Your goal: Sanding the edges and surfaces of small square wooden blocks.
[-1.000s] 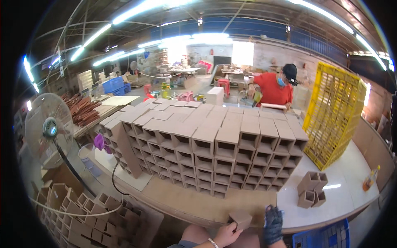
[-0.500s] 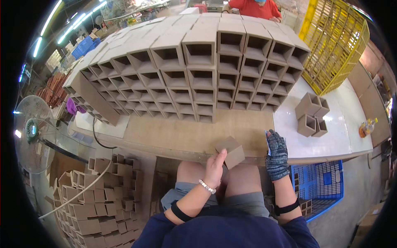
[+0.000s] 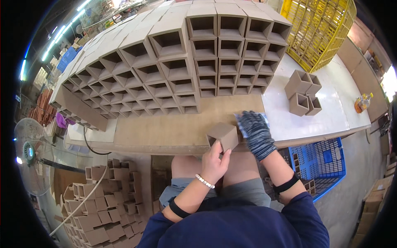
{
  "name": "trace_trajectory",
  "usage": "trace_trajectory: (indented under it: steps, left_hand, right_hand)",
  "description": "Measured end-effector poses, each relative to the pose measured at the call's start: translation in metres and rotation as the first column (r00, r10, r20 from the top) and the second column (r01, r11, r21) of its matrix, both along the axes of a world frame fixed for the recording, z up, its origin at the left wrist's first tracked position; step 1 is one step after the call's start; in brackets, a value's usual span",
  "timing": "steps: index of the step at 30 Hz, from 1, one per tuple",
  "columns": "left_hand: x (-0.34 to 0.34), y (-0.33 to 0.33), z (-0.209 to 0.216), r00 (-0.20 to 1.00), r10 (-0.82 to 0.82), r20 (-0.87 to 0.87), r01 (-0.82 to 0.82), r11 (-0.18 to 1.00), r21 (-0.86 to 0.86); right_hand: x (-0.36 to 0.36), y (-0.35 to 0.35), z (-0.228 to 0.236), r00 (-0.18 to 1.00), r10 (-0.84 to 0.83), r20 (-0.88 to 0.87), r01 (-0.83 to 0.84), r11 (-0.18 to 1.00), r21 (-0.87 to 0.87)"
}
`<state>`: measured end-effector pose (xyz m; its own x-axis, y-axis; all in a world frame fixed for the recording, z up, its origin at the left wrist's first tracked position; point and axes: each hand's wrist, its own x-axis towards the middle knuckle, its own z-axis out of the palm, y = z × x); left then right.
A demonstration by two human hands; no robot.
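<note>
My bare left hand (image 3: 215, 163) grips a grey-brown open-ended square box (image 3: 223, 135) at the table's front edge, thumb and fingers on its near side. The box sits tilted, with one hollow end facing left. Just to its right, my right hand (image 3: 257, 134), in a dark knitted glove, holds a thin blue-and-white sheet (image 3: 242, 125). The sheet sticks out on both sides of the glove, and my fingertips partly hide it. A small gap shows between the glove and the box.
A tall stack of similar boxes (image 3: 165, 66) lines the back of the table (image 3: 165, 126). Several loose boxes (image 3: 304, 93) and a bottle (image 3: 363, 103) stand at right, near a yellow crate (image 3: 316, 33). Below are a blue crate (image 3: 326, 165), a box pile (image 3: 103, 202) and a fan (image 3: 31, 153).
The gloved right hand has moved left with the sheet, close to the box. My left hand has lifted and turned the box slightly. The view has shifted.
</note>
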<state>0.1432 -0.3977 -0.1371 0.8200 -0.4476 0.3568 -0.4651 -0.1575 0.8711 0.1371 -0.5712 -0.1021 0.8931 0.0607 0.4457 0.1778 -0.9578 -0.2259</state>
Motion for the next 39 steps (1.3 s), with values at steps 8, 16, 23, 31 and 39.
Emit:
trace_trajectory:
  steps: [8, 16, 23, 31, 39]
  left_hand:
    - [0.002, 0.000, -0.004, 0.987, 0.034, 0.157, -0.039, 0.999, 0.025]
    - [0.000, 0.009, -0.004, 0.971, 0.036, 0.236, -0.055, 0.995, 0.078]
    - [-0.001, 0.005, -0.014, 0.977, 0.047, 0.207, -0.063, 0.996, 0.070]
    - [0.002, 0.005, -0.002, 0.978, -0.020, 0.209, -0.005, 0.993, 0.121]
    - [0.004, 0.013, -0.006, 0.997, -0.079, 0.003, 0.077, 0.987, 0.142]
  right_hand:
    - [-0.004, 0.003, -0.015, 0.999, -0.037, -0.007, 0.037, 0.998, 0.059]
    - [-0.010, 0.038, 0.022, 0.983, 0.109, -0.149, -0.092, 0.989, 0.119]
    - [-0.030, 0.054, 0.024, 0.986, 0.156, -0.054, -0.161, 0.981, -0.110]
    - [-0.015, 0.019, 0.012, 0.999, -0.041, -0.025, 0.042, 0.998, 0.041]
    - [-0.013, -0.028, -0.043, 0.956, -0.291, -0.037, 0.285, 0.951, -0.118]
